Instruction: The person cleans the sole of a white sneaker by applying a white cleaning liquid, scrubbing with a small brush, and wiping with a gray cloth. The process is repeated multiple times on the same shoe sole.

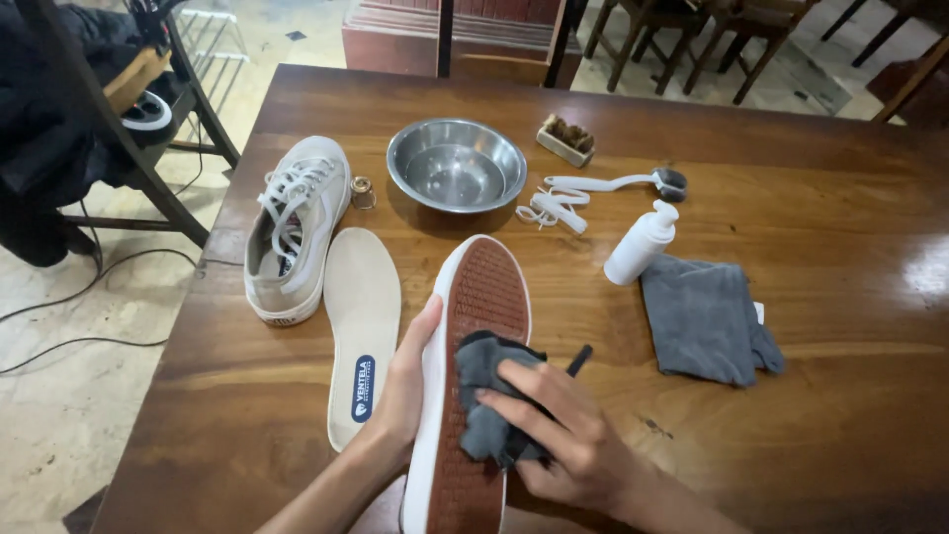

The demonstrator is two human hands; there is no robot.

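The right hand point(568, 435) is curled shut on a dark grey cloth point(489, 400) and presses it flat on the red-brown sole of a shoe point(474, 376). The fingers point(519, 400) lie across the cloth, pointing left. A thin black thing peeks out just past the hand — it is too hidden to tell what it is.

The left hand point(405, 381) is wrapped around the white left edge of the shoe, thumb up along the side, and holds it steady. So both hands touch the shoe — the left one on its side, the right one on top, about the middle of its length.

The shoe is turned bottom up. Its long way runs from near the person's body out toward the far side of the wooden table point(840, 415), with the round toe end pointing away. Most of the bare sole lies past the cloth, farther from the person.

Just left of the shoe lies a pale insole point(361, 326), lined up almost the same way. Next to that sits the other shoe point(297, 227), right side up, with laces. Farther off is a shiny metal bowl point(457, 163), a small brush point(565, 138), loose white laces point(554, 208) and a white pump bottle point(643, 242). A second grey cloth point(707, 316) lies folded well to the right.
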